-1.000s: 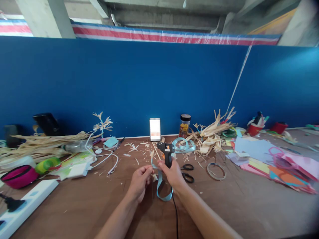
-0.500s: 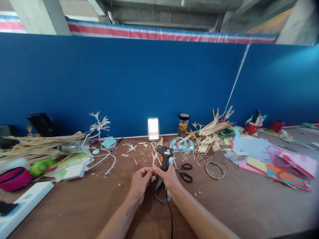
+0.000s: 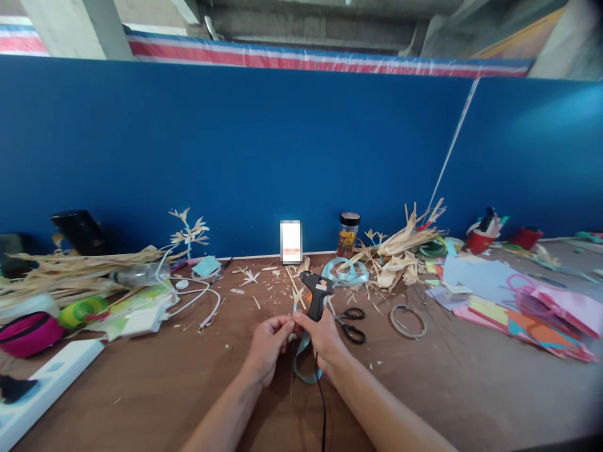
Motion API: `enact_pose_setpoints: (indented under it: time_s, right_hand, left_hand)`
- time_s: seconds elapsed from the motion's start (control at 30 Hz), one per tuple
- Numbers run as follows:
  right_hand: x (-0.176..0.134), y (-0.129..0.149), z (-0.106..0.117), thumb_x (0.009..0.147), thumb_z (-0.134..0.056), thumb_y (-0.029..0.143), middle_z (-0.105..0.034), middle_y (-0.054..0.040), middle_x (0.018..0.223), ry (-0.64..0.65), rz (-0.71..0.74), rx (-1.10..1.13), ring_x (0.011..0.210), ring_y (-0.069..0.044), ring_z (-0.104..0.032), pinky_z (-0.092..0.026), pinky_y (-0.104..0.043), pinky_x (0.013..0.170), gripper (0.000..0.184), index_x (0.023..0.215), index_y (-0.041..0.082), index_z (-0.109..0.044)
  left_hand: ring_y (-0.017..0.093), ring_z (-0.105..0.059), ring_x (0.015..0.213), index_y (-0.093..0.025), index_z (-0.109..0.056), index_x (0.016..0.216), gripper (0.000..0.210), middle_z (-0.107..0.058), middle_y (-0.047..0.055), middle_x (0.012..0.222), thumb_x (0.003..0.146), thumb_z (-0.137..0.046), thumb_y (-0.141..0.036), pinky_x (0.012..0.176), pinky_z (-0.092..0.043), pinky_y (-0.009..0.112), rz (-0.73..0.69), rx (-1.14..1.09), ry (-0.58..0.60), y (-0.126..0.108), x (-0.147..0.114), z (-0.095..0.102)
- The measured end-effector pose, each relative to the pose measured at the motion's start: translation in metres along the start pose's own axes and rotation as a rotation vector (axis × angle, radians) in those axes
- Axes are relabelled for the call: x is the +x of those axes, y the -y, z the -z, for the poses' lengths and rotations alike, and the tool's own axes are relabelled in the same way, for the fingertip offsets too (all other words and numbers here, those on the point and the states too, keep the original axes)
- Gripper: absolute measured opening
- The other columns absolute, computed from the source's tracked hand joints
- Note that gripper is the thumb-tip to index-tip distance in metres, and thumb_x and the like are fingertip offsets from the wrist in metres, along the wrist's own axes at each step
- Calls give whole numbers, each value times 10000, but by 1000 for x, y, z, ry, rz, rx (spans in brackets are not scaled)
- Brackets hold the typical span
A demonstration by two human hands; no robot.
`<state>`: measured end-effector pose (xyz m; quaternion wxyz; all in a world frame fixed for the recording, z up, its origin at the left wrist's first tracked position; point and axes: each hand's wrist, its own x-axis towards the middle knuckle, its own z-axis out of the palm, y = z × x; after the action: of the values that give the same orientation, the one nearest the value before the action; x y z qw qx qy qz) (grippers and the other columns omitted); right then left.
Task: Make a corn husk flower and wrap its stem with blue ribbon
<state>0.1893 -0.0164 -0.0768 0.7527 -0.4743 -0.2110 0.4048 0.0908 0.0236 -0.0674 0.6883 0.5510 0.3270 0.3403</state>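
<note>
My left hand [image 3: 267, 346] is closed in a pinch on a thin stem wrapped in light blue, topped by a small dried-husk flower [image 3: 297, 295]. My right hand [image 3: 326, 338] is wrapped round the handle of a black glue gun [image 3: 317, 297], whose nozzle points to the left. The right thumb meets the left fingertips at the stem, and the fingers hide most of it. Below the hands a light blue ribbon [image 3: 306, 375] hangs in a loop, beside the gun's black cord [image 3: 322, 402]. Black-handled scissors [image 3: 353, 324] lie just right of the right hand.
Husk scraps litter the brown table [image 3: 211, 383]. Behind are a coil of blue ribbon [image 3: 346, 280], a lidded jar [image 3: 347, 235] and a husk bundle [image 3: 400, 254]. A wire ring [image 3: 407, 321] and coloured paper lie right; a power strip [image 3: 51, 383] and a husk-flower sprig [image 3: 189, 233] stand left.
The glue gun has tilted slightly and shifted a little to the right in my right hand. Both hands stay together at the stem. The camera view has moved slightly.
</note>
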Motion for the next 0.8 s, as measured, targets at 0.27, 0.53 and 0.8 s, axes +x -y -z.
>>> enact_pose_setpoints:
  time_s: [0.27, 0.53, 0.8]
  right_hand:
    - [0, 3, 0, 515, -727, 276, -567, 43, 601, -12, -12, 14, 479, -102, -535, -457, -235, 488, 379, 789, 164, -490]
    - [2, 1, 3, 537, -715, 333, -609, 7, 683, 61, 30, -40, 552, -120, -555, -457, -252, 546, 393, 830, 150, -526]
    - [-4, 28, 20, 753, -457, 512, -601, 2, 693, 12, 118, -266, 582, -105, -536, -417, -203, 514, 333, 814, 190, -517]
  left_hand:
    - [22, -243, 389, -119, -617, 711, 292, -475, -39, 519, 581, -667, -375, 385, -159, 172, 93, -47, 39, 0, -1, 2]
    - [12, -242, 381, -107, -632, 710, 280, -490, -36, 508, 563, -679, -340, 385, -149, 171, 74, -85, -24, 1, 2, 1]
    - [8, -296, 396, -100, -636, 726, 238, -551, -7, 582, 575, -664, -281, 380, -193, 153, 29, -116, -164, -2, 6, 14]
